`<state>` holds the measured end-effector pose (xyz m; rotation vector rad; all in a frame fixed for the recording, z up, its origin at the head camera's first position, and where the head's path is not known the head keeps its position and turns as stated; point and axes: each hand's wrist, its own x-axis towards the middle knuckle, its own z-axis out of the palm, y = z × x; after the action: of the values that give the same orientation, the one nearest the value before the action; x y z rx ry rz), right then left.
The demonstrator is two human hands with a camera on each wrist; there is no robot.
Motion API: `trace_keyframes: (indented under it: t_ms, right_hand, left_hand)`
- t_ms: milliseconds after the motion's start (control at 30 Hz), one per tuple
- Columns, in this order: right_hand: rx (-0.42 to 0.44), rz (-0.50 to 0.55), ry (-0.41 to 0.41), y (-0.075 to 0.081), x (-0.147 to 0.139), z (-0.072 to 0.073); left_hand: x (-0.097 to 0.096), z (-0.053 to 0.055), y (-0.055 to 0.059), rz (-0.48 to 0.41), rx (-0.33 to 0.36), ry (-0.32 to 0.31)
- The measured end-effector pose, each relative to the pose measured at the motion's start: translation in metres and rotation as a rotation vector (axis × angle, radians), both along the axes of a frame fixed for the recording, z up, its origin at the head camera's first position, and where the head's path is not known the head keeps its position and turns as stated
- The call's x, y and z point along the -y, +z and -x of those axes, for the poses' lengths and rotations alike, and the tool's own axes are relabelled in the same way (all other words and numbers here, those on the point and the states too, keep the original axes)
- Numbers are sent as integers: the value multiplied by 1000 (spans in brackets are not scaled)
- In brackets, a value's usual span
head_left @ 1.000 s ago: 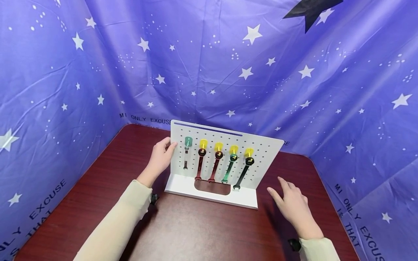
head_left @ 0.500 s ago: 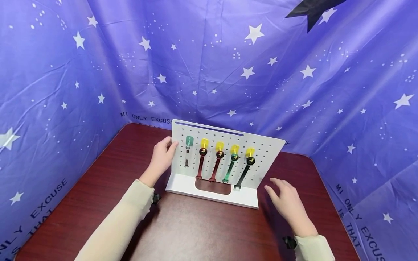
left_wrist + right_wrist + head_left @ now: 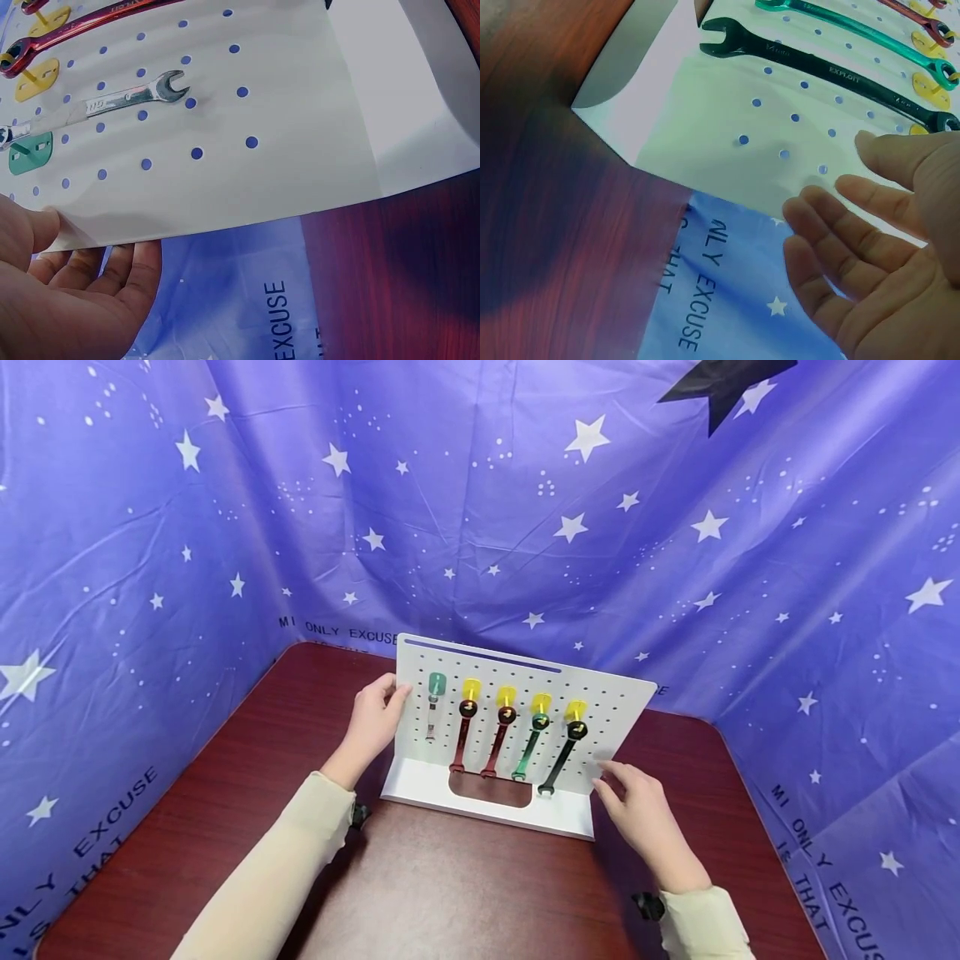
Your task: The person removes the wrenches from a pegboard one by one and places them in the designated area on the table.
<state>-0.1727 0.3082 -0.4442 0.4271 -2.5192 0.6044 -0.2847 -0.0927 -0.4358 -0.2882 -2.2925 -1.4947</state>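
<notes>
A white pegboard (image 3: 611, 714) stands upright on its base, with a row of combination wrenches hanging on it. At the left, a small silver wrench (image 3: 135, 97) hangs from a green hook (image 3: 31, 153). Two red wrenches (image 3: 498, 747), a green wrench (image 3: 529, 750) and a black wrench (image 3: 561, 760) hang from yellow hooks. My left hand (image 3: 372, 718) grips the board's left edge, thumb in front and fingers behind. Beside the right edge is my right hand (image 3: 645, 814), thumb apart from loosely bent fingers; it holds nothing. Whether its fingertips touch the board, I cannot tell.
The board's base (image 3: 420, 785) has a rounded cutout in the middle and rests on a dark red wooden table (image 3: 465, 885). Purple star-printed cloth (image 3: 465, 510) hangs behind the table and along both sides.
My right hand has moved left, from apart on the table's right side up to the board's right edge. The left hand keeps its grip; the silver wrench's lower end has shifted slightly.
</notes>
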Motion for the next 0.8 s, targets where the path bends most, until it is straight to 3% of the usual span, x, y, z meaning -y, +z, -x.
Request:
trace_keyframes:
  t_ms: [233, 600, 800]
  right_hand:
    - [-18, 70, 47, 0, 11, 8]
    - [193, 350, 64, 3, 25, 19]
    - [245, 459, 86, 2, 32, 27]
  left_hand:
    - [0, 0, 0, 3, 1, 4]
    - [-1, 0, 1, 7, 0, 7]
    - [-1, -1, 1, 10, -1, 9]
